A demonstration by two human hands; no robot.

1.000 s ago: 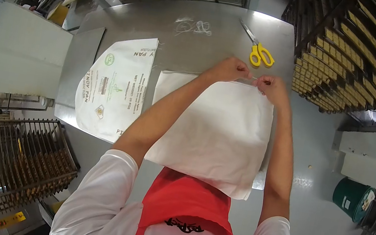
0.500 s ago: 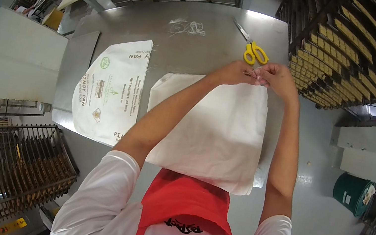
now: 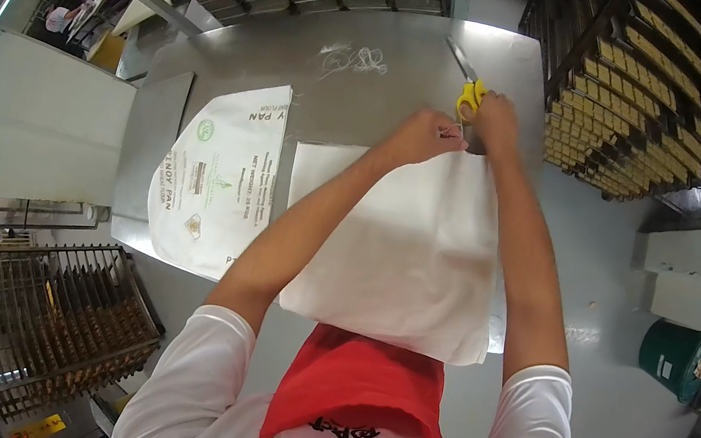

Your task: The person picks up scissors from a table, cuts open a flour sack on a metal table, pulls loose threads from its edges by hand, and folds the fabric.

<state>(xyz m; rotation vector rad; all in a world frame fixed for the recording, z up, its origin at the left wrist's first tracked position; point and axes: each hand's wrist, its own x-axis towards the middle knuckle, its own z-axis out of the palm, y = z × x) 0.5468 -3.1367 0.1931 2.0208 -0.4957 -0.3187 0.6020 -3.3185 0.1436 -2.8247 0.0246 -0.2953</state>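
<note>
A plain white flour sack [image 3: 393, 245] lies flat in front of me, its near edge reaching my red apron. At its far edge my left hand [image 3: 426, 138] is closed in a pinch, with a bit of thread showing at the fingertips. My right hand [image 3: 496, 123] has its fingers closed on the yellow handles of a pair of scissors [image 3: 469, 90]. The metal blades point away, toward the far side of the table. To the left lies a printed flour sack [image 3: 222, 173] with green and brown lettering.
Loose white thread [image 3: 355, 60] lies in a tangle on the steel table [image 3: 267, 54]. Racks of trays [image 3: 638, 101] stand at the right, another rack [image 3: 50, 326] at the lower left. A green bin [image 3: 671, 360] sits on the floor at right.
My right hand has left the thread at the sack's corner and moved up onto the scissors' handles. My left hand still pinches at the sack's edge, slightly further left.
</note>
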